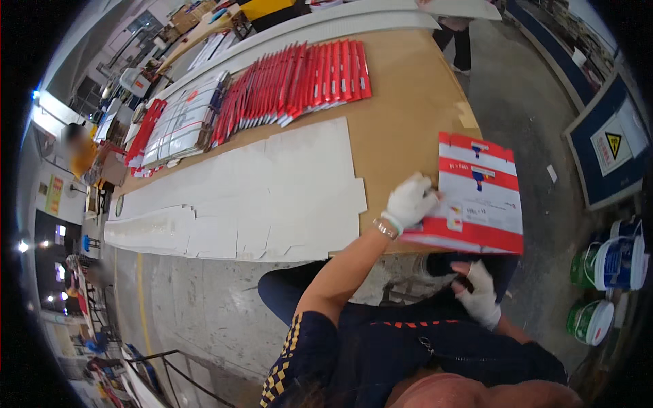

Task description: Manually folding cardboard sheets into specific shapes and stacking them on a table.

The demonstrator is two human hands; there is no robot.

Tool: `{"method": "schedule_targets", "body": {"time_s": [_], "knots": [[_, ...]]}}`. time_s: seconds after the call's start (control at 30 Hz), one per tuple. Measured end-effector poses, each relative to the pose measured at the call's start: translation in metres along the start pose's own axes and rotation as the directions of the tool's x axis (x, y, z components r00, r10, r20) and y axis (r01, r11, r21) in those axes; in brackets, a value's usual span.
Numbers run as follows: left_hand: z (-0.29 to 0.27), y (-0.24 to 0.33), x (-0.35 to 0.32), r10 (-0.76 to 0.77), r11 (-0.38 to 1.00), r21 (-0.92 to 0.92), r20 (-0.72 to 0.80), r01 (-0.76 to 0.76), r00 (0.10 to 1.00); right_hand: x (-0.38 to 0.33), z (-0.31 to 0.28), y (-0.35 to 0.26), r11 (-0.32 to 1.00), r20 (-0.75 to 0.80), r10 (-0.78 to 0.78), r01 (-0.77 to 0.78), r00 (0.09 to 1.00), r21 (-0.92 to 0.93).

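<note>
A flat red-and-white printed carton (500,197) lies at the table's right end, its right part jutting past the edge. My left hand (411,202), in a white glove, is at the carton's left side with its fingers curled against the edge. My right hand (479,296), gloved with bare fingertips, is off the table in front of my body. Its thumb and fingers are apart and it holds nothing. Left of my left hand lie overlapping flat white cardboard sheets (292,177) with notched edges.
A fanned row of red folded cartons (299,81) lies on the brown tabletop (401,88), beside a strapped white bundle (183,119). On the floor at right stand a blue-and-white bucket (620,262) and a green one (590,322), near a blue panel (605,149). Another person stands beyond the table.
</note>
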State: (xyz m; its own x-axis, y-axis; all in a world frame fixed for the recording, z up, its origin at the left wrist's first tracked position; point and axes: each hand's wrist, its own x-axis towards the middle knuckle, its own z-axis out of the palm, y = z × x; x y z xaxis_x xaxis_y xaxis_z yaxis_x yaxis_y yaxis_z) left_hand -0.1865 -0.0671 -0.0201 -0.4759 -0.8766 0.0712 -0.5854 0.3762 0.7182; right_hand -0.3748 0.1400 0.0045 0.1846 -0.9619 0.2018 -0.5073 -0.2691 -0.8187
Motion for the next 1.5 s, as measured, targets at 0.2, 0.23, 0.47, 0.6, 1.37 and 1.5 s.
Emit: {"method": "schedule_targets", "body": {"time_s": [0.2,0.23,0.47,0.6,1.37,1.5], "knots": [[0.001,0.066,-0.081,0.120,0.911,-0.408,0.126,-0.059,0.985,-0.003,0.018,0.000,0.089,0.174,0.678,-0.315,0.715,0.945],[-0.003,0.069,-0.091,0.163,0.890,-0.428,-0.026,-0.158,0.986,0.015,0.010,0.007,0.381,-0.001,0.619,-0.299,0.785,0.875],[-0.055,-0.018,-0.135,-0.047,0.843,0.535,-0.033,0.057,0.998,0.146,-0.129,0.099,0.852,-0.073,0.518,-0.507,0.852,0.127],[-0.074,-0.027,-0.148,-0.062,0.788,0.615,0.115,-0.022,0.991,0.301,-0.112,0.141,0.966,-0.002,0.252,-0.251,0.968,-0.054],[-0.085,-0.029,-0.132,0.154,0.834,0.536,0.008,-0.134,0.988,0.368,0.153,0.029,0.911,0.210,-0.374,0.401,0.903,-0.098],[-0.082,-0.029,-0.138,0.077,0.940,0.334,-0.006,-0.070,0.997,0.311,0.125,-0.038,0.886,0.671,-0.380,0.458,0.637,0.067]]}}
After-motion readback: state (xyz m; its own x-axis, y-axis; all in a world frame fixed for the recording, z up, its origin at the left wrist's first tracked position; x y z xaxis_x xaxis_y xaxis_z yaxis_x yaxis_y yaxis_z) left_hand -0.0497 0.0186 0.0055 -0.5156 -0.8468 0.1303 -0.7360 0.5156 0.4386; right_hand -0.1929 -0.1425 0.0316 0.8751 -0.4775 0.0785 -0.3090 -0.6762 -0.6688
